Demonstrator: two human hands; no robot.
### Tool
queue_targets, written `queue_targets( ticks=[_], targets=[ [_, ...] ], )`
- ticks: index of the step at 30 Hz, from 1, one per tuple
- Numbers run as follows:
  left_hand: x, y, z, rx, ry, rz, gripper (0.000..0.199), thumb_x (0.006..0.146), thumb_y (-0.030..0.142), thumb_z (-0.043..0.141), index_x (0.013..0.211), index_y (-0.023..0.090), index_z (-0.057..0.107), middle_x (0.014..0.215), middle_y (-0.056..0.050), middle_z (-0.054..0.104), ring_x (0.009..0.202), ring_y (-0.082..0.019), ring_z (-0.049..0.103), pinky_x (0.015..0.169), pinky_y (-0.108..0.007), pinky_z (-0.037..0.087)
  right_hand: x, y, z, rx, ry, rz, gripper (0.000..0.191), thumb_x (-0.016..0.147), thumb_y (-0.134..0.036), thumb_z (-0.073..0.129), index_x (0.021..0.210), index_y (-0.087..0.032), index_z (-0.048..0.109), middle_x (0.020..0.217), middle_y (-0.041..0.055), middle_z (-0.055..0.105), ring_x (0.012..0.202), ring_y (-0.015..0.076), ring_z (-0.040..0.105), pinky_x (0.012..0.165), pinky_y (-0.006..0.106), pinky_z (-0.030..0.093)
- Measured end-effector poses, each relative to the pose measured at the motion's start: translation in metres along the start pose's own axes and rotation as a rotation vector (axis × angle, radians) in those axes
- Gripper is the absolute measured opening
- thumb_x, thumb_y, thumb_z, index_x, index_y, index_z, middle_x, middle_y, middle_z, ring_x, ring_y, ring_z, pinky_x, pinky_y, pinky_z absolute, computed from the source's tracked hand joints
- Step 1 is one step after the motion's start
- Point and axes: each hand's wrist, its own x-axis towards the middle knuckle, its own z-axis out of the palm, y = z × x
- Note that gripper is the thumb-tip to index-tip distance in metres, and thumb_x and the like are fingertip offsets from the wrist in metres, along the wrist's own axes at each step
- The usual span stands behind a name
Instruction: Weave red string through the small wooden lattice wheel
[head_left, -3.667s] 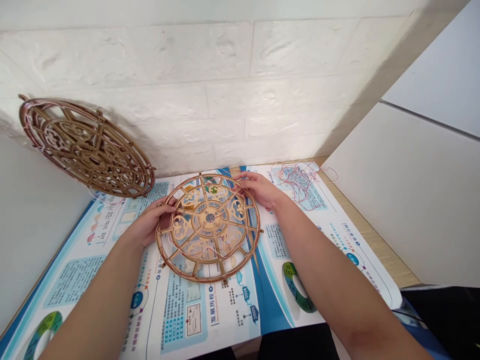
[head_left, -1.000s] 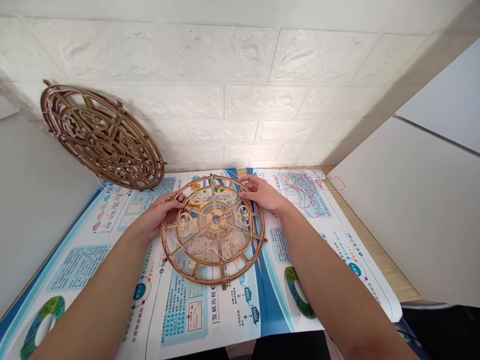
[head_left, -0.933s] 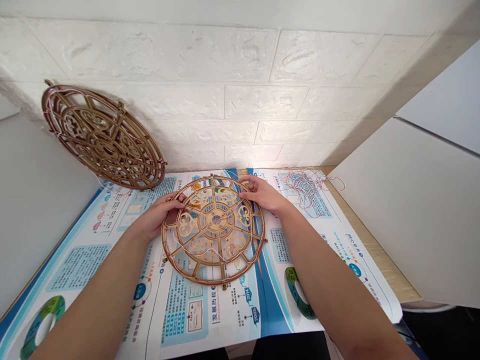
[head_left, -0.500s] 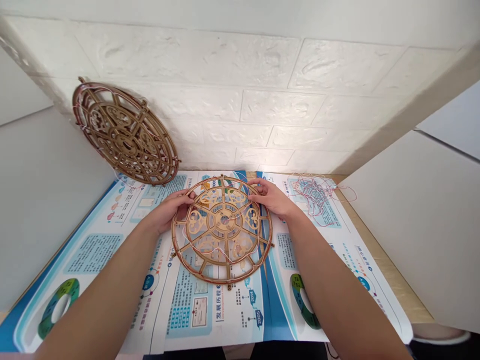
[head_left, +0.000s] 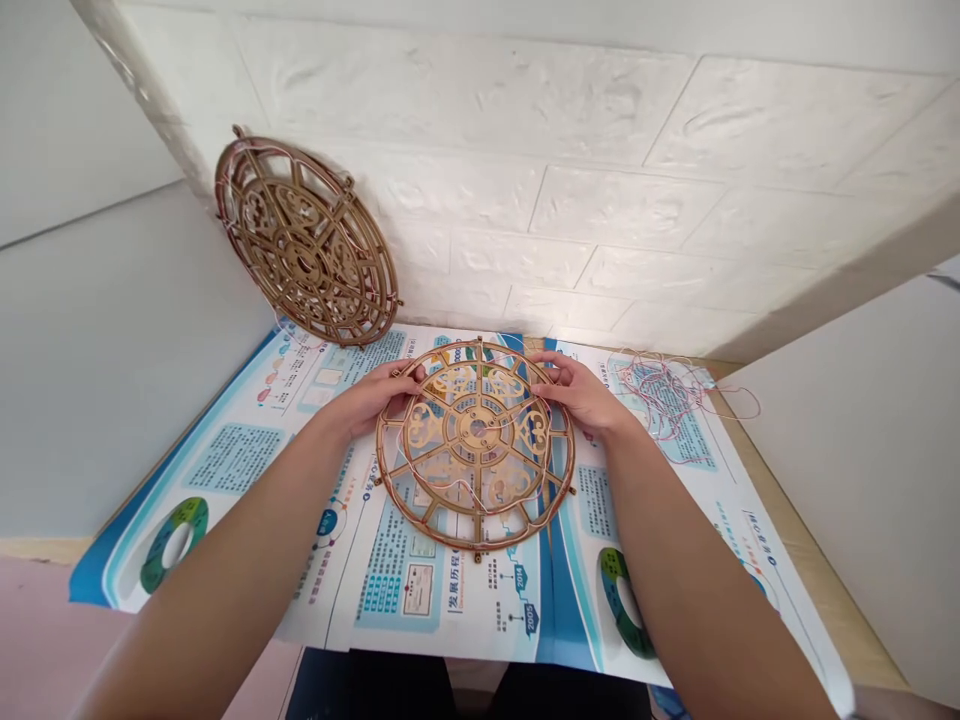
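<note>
A round bronze openwork frame (head_left: 478,428) with scroll patterns is held low over a printed sheet, and a thin pale wire loops across it. At its upper left rim, my left hand (head_left: 384,395) pinches the ring between thumb and fingers. My right hand (head_left: 574,392) grips the upper right rim the same way, with the fingers bent round the edge. Both hands hold the frame by its outer part; some fingertips are partly hidden behind the ring.
A stack of similar round frames (head_left: 306,262) leans against the white brick-patterned wall (head_left: 600,215) at the back left. Tangled red and white wires (head_left: 664,392) lie at the back right. The printed sheet (head_left: 315,590) covers the table between white side panels.
The whole view has shifted and tilted slightly, so the scene sits further right. Both hands keep their hold on the frame, which looks much the same against the sheet.
</note>
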Motion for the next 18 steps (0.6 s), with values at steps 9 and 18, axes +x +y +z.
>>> queue_targets(
  ticks=[9, 18],
  targets=[
    [0.0, -0.0029, -0.0041, 0.019, 0.033, -0.015, 0.035, 0.066, 0.013, 0.08, 0.086, 0.019, 0.052, 0.079, 0.0, 0.062, 0.067, -0.014, 0.063, 0.057, -0.021, 0.055, 0.0001, 0.0019, 0.0027, 0.12, 0.027, -0.021, 0.047, 0.072, -0.036, 0.085, 0.114, -0.022, 0.068, 0.078, 0.0002, 0.07, 0.065, 0.0161, 0.062, 0.062, 0.029, 0.049],
    [0.0022, 0.0006, -0.0062, -0.133, 0.13, 0.012, 0.034, 0.061, 0.007, 0.073, 0.084, 0.019, 0.052, 0.08, -0.001, 0.065, 0.069, -0.017, 0.069, 0.059, -0.024, 0.059, 0.0012, 0.0039, 0.002, 0.24, 0.029, -0.021, 0.045, 0.074, -0.035, 0.082, 0.115, -0.024, 0.065, 0.091, 0.002, 0.072, 0.078, 0.0178, 0.066, 0.074, 0.033, 0.053]
  ],
)
